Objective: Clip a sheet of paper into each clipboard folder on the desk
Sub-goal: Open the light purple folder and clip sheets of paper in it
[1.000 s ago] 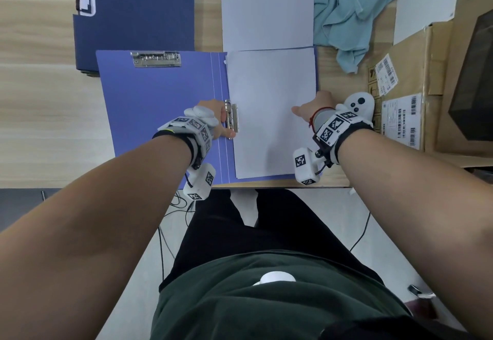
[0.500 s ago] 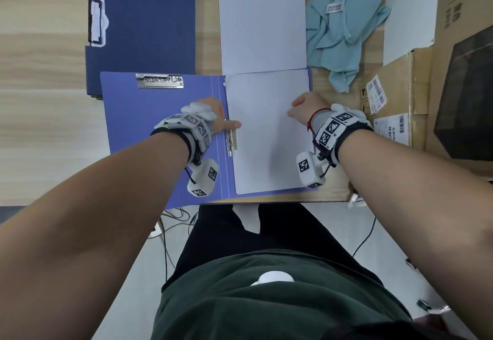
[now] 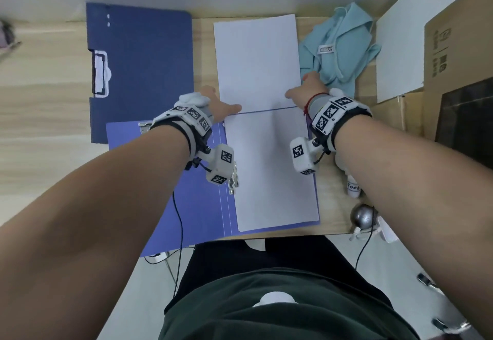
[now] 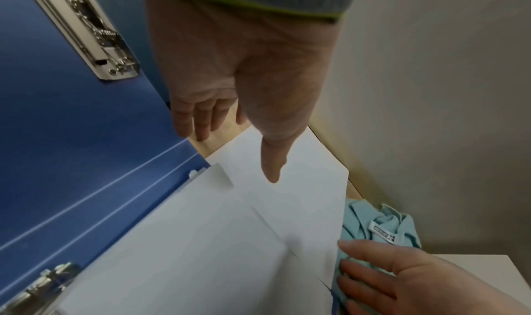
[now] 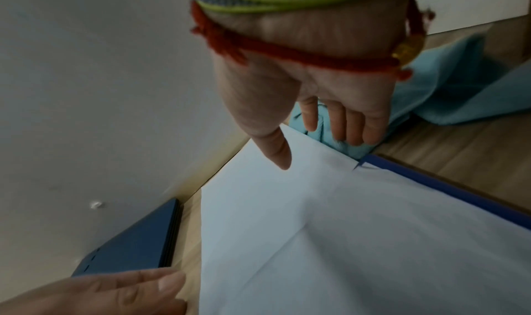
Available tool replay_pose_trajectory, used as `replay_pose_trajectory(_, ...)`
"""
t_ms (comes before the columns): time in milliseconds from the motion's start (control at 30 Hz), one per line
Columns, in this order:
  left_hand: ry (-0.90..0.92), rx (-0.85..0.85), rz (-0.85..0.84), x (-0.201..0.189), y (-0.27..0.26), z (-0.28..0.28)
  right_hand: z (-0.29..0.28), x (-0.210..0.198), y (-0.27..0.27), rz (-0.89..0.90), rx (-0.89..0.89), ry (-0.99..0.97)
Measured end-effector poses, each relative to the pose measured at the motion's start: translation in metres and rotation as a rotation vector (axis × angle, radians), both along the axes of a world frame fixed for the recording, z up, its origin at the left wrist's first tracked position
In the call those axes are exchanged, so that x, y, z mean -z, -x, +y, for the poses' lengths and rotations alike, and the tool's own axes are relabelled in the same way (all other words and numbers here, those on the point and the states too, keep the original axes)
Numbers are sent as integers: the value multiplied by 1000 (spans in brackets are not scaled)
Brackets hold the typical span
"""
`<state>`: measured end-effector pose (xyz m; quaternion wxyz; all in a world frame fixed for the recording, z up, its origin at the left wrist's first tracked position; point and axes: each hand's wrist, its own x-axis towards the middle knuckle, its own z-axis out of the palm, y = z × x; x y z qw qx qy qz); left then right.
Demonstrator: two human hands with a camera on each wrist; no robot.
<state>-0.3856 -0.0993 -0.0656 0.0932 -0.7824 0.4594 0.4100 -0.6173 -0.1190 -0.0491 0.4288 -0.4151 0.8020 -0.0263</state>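
An open violet-blue clipboard folder (image 3: 165, 179) lies at the desk's near edge. A white sheet (image 3: 272, 168) lies on its right half, with a metal clip (image 3: 233, 179) on the sheet's left edge. Behind it lies a stack of loose white paper (image 3: 256, 62). My left hand (image 3: 224, 106) is at the stack's near left corner and my right hand (image 3: 301, 86) at its near right corner. Both have straight fingers and hold nothing. Thumbs hover over the paper (image 4: 301, 195) (image 5: 258, 206) in the wrist views. A dark blue shut folder (image 3: 138, 72) lies at the back left.
A teal cloth (image 3: 338, 46) lies right of the paper stack, under my right fingers (image 5: 353, 124). Cardboard boxes (image 3: 453, 54) and a white board (image 3: 400, 46) fill the right side. A metal ball (image 3: 362, 215) and a small white bottle (image 3: 353, 187) sit near the front right edge.
My left hand has let go of the clip on the sheet. Both hands have moved forward from the clipped sheet to the near corners of the loose paper stack.
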Motion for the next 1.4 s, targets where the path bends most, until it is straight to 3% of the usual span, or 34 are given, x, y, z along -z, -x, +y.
replay_pose_trajectory(200,-4,-122,175,16,4,-12,-8,9,-2,-72,123,-29)
replay_pose_trajectory(567,-19,-88,182,16,1,-17,-9,-8,3,-273,52,143)
replay_pose_trajectory(767,338,-266,315,-12,-9,-24,-15,-35,0,-379,109,309)
replay_pose_trajectory(1034,604,-217,389,-70,-19,-27,-4,-73,-6,-449,148,402)
replay_pose_trajectory(1234,652,-198,448,-90,-27,-1,14,-85,-18,-503,167,423)
replay_pose_trajectory(1400,691,-157,334,-104,-35,11,20,-97,-32,-465,117,456)
